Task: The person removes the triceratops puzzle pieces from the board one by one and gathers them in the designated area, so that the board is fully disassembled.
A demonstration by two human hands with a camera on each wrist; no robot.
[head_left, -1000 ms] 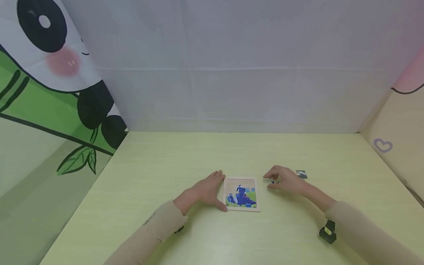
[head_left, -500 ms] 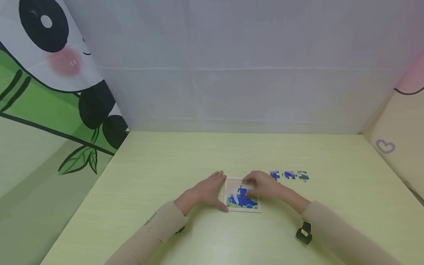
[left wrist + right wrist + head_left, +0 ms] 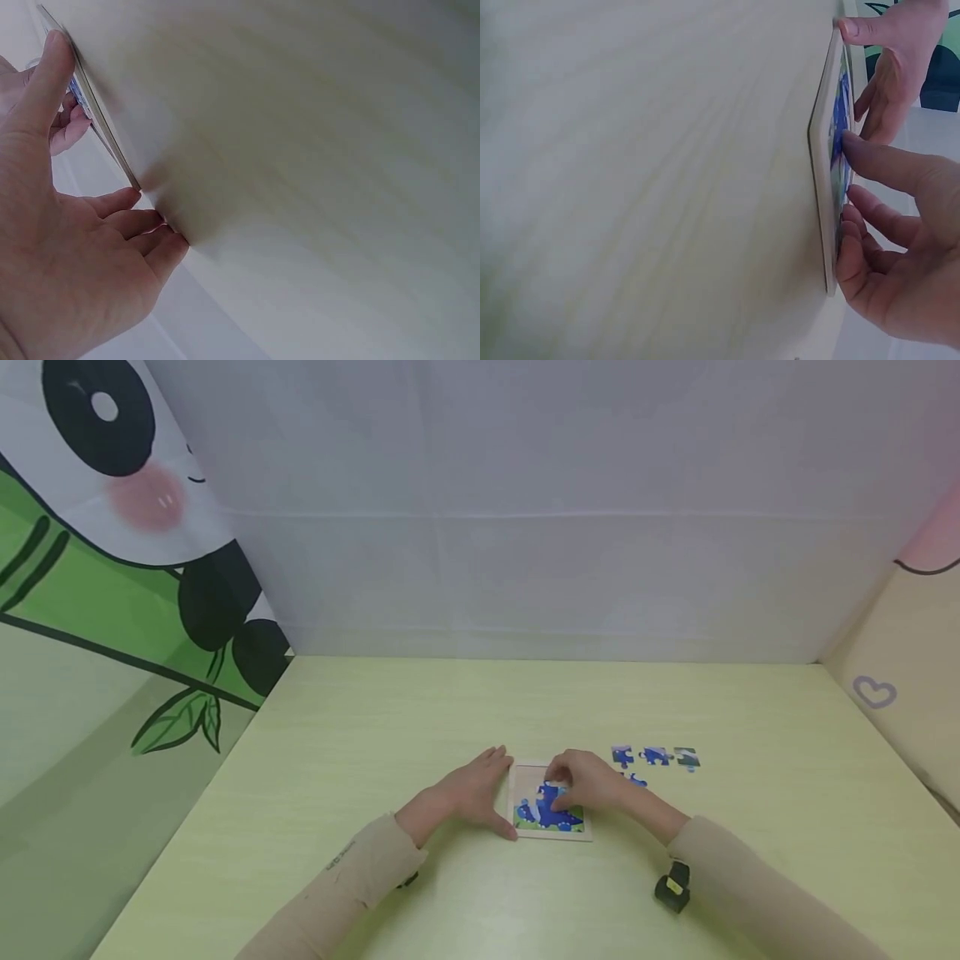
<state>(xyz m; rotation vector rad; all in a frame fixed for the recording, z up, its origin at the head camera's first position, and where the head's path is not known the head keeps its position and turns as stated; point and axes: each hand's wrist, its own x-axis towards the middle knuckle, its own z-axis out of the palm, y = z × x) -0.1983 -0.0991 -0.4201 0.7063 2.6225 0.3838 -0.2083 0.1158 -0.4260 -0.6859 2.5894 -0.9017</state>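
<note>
A small wooden puzzle tray lies flat on the table, partly filled with a blue dinosaur picture. Along its left side my left hand rests with fingers extended; the thumb touches the near corner and the fingertips reach the far corner. My right hand is over the tray's right half, pinching a puzzle piece between thumb and fingers, mostly hidden by them. In the right wrist view the right thumb is down against the blue picture, with the other fingers curled at the tray's edge.
Right of the tray lie loose puzzle pieces: a blue one, another blue one, and a greenish one. One more piece shows partly behind the right hand. A pale wall rises behind the table.
My right hand has come left from the loose pieces onto the tray, and over the last half second has shifted only slightly there. The left hand stays at the tray's left side.
</note>
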